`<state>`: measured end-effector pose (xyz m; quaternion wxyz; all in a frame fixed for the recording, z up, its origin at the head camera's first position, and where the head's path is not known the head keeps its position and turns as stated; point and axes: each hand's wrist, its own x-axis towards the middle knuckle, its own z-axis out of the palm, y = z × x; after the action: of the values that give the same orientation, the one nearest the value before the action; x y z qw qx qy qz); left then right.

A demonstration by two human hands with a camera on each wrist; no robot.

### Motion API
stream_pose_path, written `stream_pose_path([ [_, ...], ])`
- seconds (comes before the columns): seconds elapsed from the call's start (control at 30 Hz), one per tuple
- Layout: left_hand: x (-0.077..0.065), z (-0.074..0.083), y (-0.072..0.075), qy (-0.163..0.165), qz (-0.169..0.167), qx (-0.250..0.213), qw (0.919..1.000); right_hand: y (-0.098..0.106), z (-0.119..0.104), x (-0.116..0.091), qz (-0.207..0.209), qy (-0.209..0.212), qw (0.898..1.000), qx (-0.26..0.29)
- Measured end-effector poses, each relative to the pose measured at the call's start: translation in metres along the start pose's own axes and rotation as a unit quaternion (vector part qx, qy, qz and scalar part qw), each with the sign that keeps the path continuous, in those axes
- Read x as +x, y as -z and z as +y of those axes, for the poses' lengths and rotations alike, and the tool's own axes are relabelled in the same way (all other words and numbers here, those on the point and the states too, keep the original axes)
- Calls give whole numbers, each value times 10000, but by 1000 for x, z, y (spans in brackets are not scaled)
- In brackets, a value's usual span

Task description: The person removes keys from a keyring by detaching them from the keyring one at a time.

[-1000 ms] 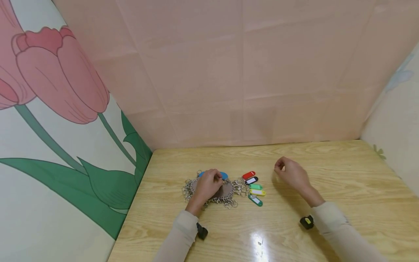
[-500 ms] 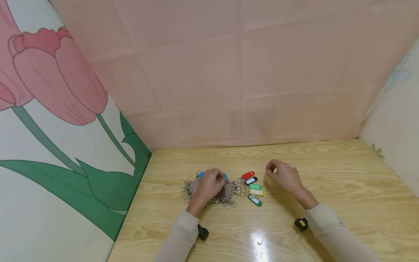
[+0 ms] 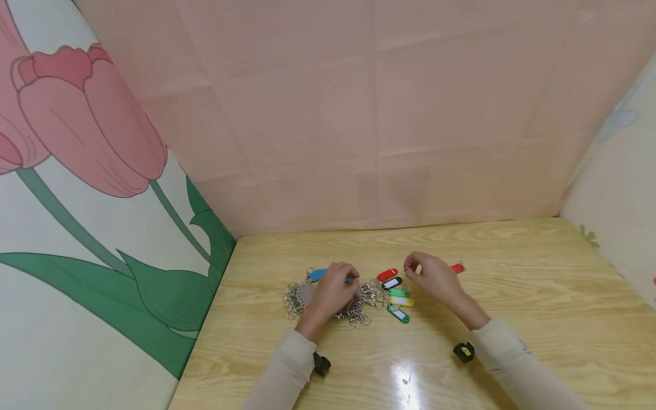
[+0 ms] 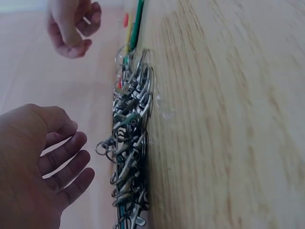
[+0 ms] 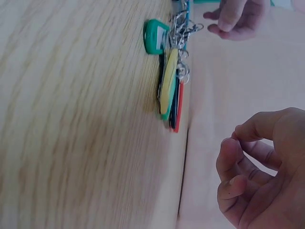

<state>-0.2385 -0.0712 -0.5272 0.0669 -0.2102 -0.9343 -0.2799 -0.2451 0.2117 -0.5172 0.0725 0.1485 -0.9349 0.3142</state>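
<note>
My left hand (image 3: 333, 287) hovers over a grey-brown disc (image 3: 306, 292) rimmed with metal clasps and rings (image 4: 128, 143). Its fingers are loosely bent, with nothing seen between them in the left wrist view. Partly behind that hand lies a blue, rounded piece (image 3: 318, 275). To the disc's right are key tags: red (image 3: 388, 275), black (image 3: 392, 283), light green (image 3: 398, 292), yellow (image 3: 401, 301) and dark green (image 3: 398, 314). Just right of them hovers my right hand (image 3: 433, 279), thumb and forefinger tips close together and no object visible in it. Another red key tag (image 3: 457, 268) lies beyond it.
The wood-grain table (image 3: 538, 285) extends to the right and toward me. A pink-beige covered wall (image 3: 307, 142) stands at the back, with a tulip-patterned panel (image 3: 102, 142) on the left and a pale panel (image 3: 615, 188) on the right.
My right hand has moved left toward the row of key tags, uncovering a red key tag behind it. My left hand has shifted slightly right over the disc, exposing more of the blue piece.
</note>
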Motion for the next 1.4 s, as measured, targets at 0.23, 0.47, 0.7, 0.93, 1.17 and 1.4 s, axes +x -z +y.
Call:
stream_pose_path([
  [0.23,3,5,0,-208,-157,-61,9996,-6,-11,0,-194,-82,9998,64],
  [0.47,8,7,-5,-186,-218,-58,9996,-14,-18,2,-289,-90,9995,79],
  [0.7,14,6,-11,-72,-288,11,9996,-22,-22,6,-361,-28,9992,176],
  [0.93,19,8,-16,-34,-387,132,9992,-31,-25,13,-413,163,9989,145],
  [1.17,24,9,-21,-116,-451,341,9983,-39,-27,17,-418,259,9988,8],
  [1.4,26,9,-24,-209,-455,748,9959,-47,-27,19,-467,331,9980,-263],
])
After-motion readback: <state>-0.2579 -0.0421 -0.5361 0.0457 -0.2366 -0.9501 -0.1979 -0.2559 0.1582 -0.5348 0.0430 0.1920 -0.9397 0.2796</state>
